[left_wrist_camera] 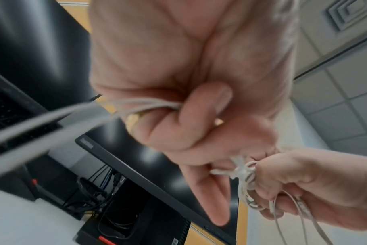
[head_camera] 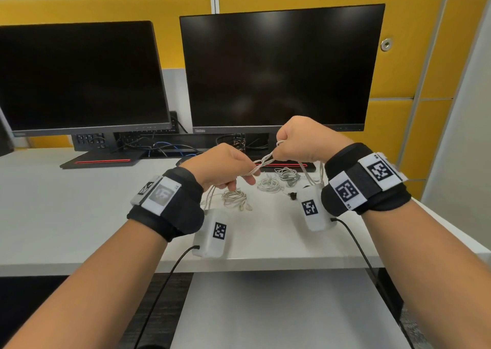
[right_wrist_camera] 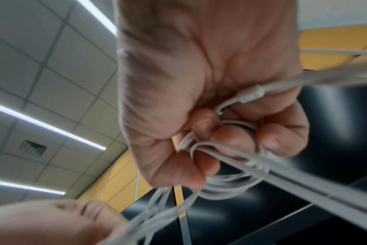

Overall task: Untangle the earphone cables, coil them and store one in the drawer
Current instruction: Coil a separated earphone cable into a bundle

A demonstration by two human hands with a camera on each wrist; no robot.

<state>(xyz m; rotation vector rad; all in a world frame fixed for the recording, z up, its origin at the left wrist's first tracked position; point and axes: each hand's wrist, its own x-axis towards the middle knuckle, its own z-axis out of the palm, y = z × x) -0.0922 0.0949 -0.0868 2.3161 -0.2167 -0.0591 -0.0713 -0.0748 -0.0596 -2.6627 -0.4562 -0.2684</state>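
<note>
A tangled white earphone cable (head_camera: pixel 263 160) stretches between both hands above the white desk (head_camera: pixel 66 210). My left hand (head_camera: pixel 225 168) grips one end, with loose strands hanging below it; the left wrist view shows its fingers (left_wrist_camera: pixel 203 106) curled round the cable (left_wrist_camera: pixel 149 106). My right hand (head_camera: pixel 300 138), held higher, clutches a bunch of loops (right_wrist_camera: pixel 230 132) in its fist (right_wrist_camera: pixel 220 99). Three more coiled white earphone cables lie on the desk: one (head_camera: pixel 235 197) under the left hand, one (head_camera: pixel 269 184) in the middle and one (head_camera: pixel 288 174) behind it. No drawer shows.
Two dark monitors (head_camera: pixel 79 77) (head_camera: pixel 281 67) stand at the back of the desk, with stands and cables beneath them. A small black object (head_camera: pixel 293 196) lies by the coils. Yellow wall panels (head_camera: pixel 398 136) rise behind. A white surface (head_camera: pixel 279 311) sits below the desk's front edge.
</note>
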